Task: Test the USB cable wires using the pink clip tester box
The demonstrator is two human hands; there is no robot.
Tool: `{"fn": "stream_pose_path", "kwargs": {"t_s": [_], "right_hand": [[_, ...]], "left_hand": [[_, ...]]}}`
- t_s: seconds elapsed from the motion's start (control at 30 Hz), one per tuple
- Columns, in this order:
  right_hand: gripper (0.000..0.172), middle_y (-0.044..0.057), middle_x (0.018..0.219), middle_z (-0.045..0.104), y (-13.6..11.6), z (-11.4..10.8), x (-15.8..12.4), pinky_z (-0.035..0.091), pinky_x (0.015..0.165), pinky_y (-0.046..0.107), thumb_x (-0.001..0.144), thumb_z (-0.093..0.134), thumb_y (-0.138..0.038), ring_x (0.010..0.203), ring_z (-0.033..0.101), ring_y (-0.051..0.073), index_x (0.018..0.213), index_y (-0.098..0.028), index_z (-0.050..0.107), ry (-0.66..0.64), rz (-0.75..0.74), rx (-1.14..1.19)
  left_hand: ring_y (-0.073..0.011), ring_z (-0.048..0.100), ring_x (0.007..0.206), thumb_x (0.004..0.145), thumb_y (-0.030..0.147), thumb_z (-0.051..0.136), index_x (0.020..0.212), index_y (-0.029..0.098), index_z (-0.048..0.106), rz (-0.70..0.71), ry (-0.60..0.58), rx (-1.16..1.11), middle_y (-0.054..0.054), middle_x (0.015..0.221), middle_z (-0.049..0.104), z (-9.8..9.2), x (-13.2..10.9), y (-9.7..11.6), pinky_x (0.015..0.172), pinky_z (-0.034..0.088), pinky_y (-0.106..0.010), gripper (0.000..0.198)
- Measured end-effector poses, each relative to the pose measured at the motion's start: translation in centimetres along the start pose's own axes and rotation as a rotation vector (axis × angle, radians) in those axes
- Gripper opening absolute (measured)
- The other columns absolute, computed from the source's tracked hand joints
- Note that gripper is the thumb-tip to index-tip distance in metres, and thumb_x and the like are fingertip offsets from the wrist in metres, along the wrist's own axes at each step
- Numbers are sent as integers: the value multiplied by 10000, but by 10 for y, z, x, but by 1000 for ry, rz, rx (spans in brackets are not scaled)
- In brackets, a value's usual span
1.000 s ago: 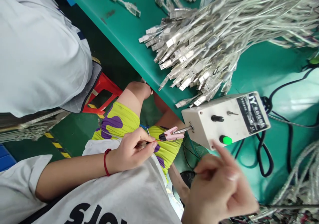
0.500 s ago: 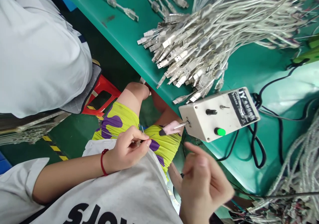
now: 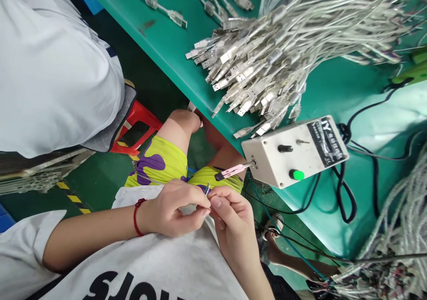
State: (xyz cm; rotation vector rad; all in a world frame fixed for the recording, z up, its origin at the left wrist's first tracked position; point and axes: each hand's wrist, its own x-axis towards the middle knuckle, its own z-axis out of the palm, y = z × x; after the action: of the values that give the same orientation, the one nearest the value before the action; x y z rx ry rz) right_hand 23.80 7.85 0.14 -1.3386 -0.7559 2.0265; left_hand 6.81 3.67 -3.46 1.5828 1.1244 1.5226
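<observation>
My left hand [image 3: 178, 206], with a red cord bracelet [image 3: 136, 218] at the wrist, pinches the end of a cable whose thin coloured wires [image 3: 208, 189] stick up between the hands. Close against it, my right hand [image 3: 233, 215] pinches at the same wires, thumb and forefinger together. Most of the cable is hidden by my fingers and lap. Just beyond my fingertips is the pink, black-tipped head [image 3: 230, 172] on the shaft of a white machine box [image 3: 276, 158]. The box has a green button [image 3: 296, 174] and a black knob [image 3: 285, 148], and stands at the table edge.
A large pile of clear USB cables [image 3: 267, 78] lies on the green table [image 3: 160, 60], plugs toward the edge. More cable bundles [image 3: 400, 229] are at the lower right. Black cords [image 3: 343, 198] trail behind the box. Another person in white [image 3: 60, 78] sits to the left.
My right hand has moved left from below the machine to meet my left hand, and its fingers have closed on the wires. The pink head on the shaft shows a different, narrower side.
</observation>
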Motion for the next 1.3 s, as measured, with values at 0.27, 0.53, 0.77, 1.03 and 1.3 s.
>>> {"fn": "stream_pose_path", "kwargs": {"t_s": [0.27,0.53,0.77,1.03,1.3], "right_hand": [[320,-47,620,581,0,4,7,360,546,215,786,1072,-477,538,335,70,843,-231,877,13,48,24],[699,-36,618,425,1,-6,24,317,573,300,1037,758,-770,614,341,139,648,-234,533,242,-223,-188],[585,-48,512,390,-5,-15,44,435,643,296,964,900,-695,597,436,151,675,-216,730,168,-254,-47],[468,-126,505,251,2,-11,46,281,538,252,869,1002,-652,502,130,71,970,-210,890,241,-249,51],[535,-112,524,303,-1,-15,48,243,532,267,882,973,-714,504,186,82,1036,-205,908,205,-248,-8]], "left_hand": [[-125,552,512,1024,125,675,1035,265,615,51,-34,16,64,668,619,-2,5,-6,528,441,-250,152],[-64,508,432,1022,112,741,1007,236,644,-65,129,144,77,662,682,1,4,-11,462,404,-192,158],[-87,485,430,1054,168,763,993,241,661,-156,166,160,83,620,612,6,5,-15,459,410,-205,139],[-66,500,442,1064,153,747,1001,233,648,-156,158,148,81,672,644,11,9,-19,455,398,-181,142],[-59,516,473,1051,130,748,1007,226,651,-149,134,140,78,706,665,14,8,-21,479,420,-164,144]]}}
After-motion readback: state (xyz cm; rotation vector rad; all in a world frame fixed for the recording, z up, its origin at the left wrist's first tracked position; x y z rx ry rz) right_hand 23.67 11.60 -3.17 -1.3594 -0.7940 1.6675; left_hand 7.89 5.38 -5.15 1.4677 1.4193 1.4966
